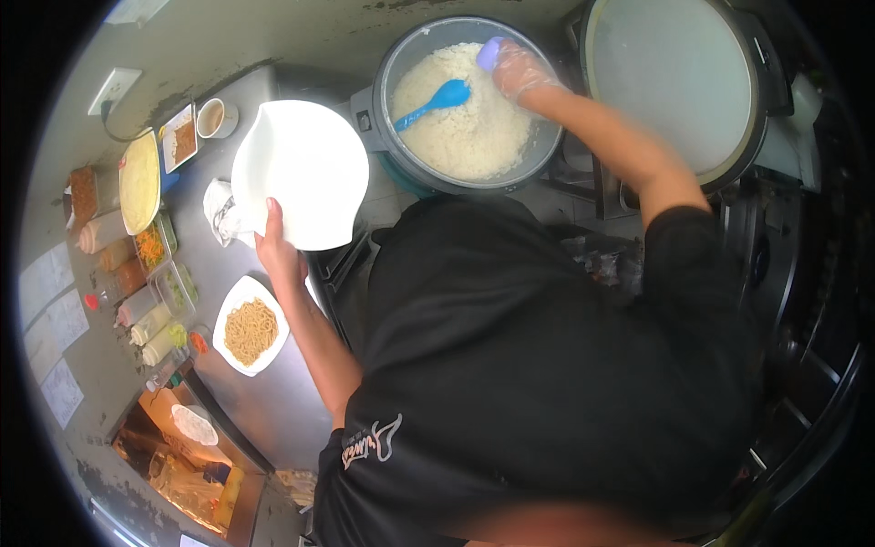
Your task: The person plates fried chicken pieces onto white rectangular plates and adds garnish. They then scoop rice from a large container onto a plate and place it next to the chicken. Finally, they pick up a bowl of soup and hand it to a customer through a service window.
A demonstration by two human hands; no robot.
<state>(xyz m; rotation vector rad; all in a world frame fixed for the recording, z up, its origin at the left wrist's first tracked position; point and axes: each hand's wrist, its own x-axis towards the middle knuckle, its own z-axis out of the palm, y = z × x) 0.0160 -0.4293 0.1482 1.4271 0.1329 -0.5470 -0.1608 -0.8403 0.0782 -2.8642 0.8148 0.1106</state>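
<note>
My left hand (280, 253) grips the rim of a white bowl (301, 174), which is tilted over the steel counter with its thumb-side edge under my thumb. My right hand (516, 68), in a clear plastic glove, is inside a large round pot (540, 147) of white rice (478, 147). It holds a small purple cup or scoop (489, 54) at the rice. A blue plastic rice paddle (448, 94) lies on the rice to the left of that hand. Below the white bowl, a white dish (229, 350) of noodles (251, 331) rests on the counter.
Along the wall side of the counter (239, 417) stand squeeze bottles (150, 325), containers of cut vegetables (150, 246), a yellow-filled tray (140, 181) and a white cup (217, 117). A crumpled cloth (222, 212) lies by the bowl. The pot's large round lid (673, 82) stands at upper right.
</note>
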